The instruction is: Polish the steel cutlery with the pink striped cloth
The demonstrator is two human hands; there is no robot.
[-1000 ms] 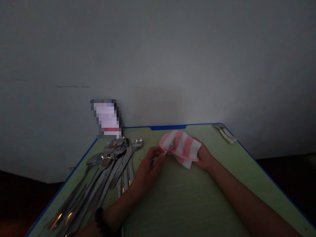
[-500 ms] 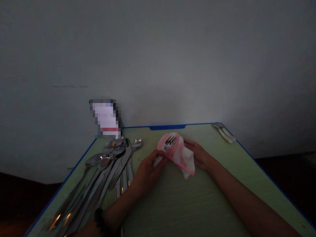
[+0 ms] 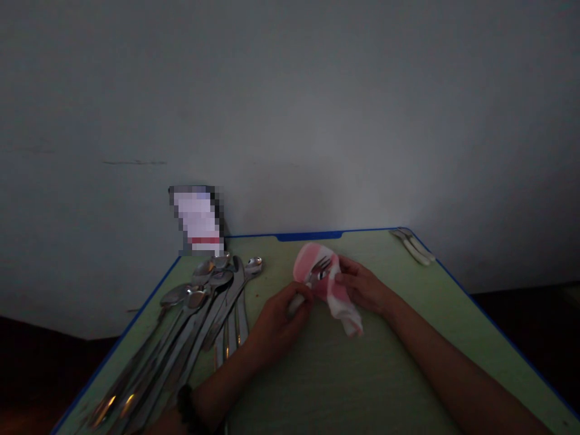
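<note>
My left hand [image 3: 283, 317] is closed around the pale handle of a fork [image 3: 321, 264], whose metal tines point up and to the right. Behind and around the fork head lies a pink-and-white cloth [image 3: 339, 302], its loose end hanging toward me. My right hand [image 3: 365, 287] grips the cloth from the right side, thumb in front and the other fingers partly hidden behind it. Both hands are over the middle of the table, close together.
A pile of metal spoons and other cutlery [image 3: 194, 326] covers the left of the green table [image 3: 362, 380]. Two pale-handled forks [image 3: 414, 246] lie at the far right corner. A blurred-out phone [image 3: 197, 217] leans on the wall [image 3: 290, 109] behind.
The cloth has shifted around the fork head, and its loose end hangs differently. My right thumb now shows in front of the cloth. The whole view has shifted slightly.
</note>
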